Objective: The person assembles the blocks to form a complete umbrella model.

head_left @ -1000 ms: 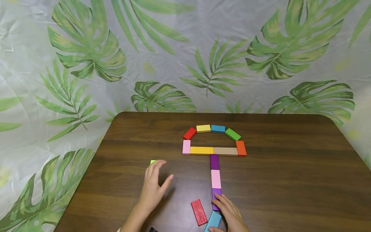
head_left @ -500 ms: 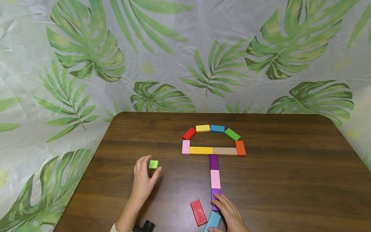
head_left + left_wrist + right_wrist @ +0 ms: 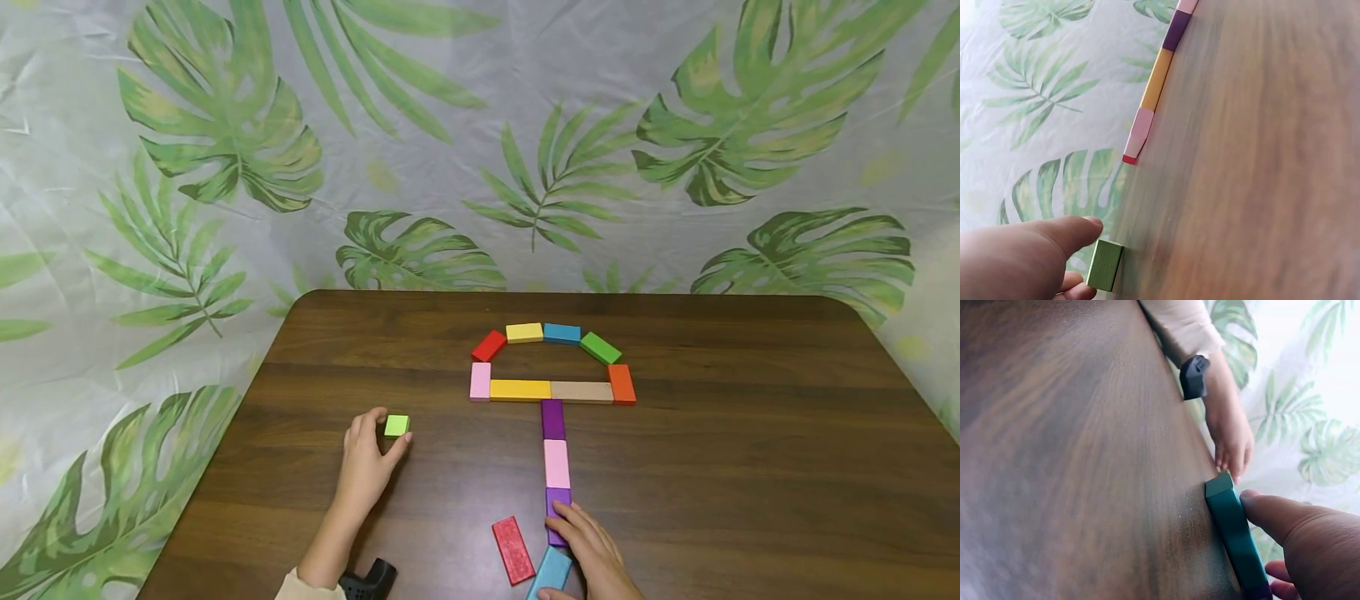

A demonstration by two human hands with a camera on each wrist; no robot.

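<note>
My left hand (image 3: 365,467) reaches round a small lime-green block (image 3: 397,426) standing at the left of the table. Its thumb and fingertips lie close on either side of the block; in the left wrist view the thumb (image 3: 1079,231) lies just off its edge. My right hand (image 3: 592,546) rests over the near end of a column of blocks, with fingertips on a purple block (image 3: 557,505) and the thumb at a light-blue block (image 3: 551,571). That blue block lies slanted against the purple one. A red block (image 3: 513,550) lies loose to their left.
Beyond the hands, a dark purple block (image 3: 552,419) and a pink block (image 3: 557,463) continue the column. It meets a yellow block (image 3: 520,390) and a tan block (image 3: 582,392), under an arch of several coloured blocks. A leaf-patterned cloth (image 3: 420,150) hangs behind the wooden table (image 3: 750,467).
My left hand has moved left and back toward me, uncovering the lime-green block, and its thumb and fingers have come round it. The right hand has stayed in place.
</note>
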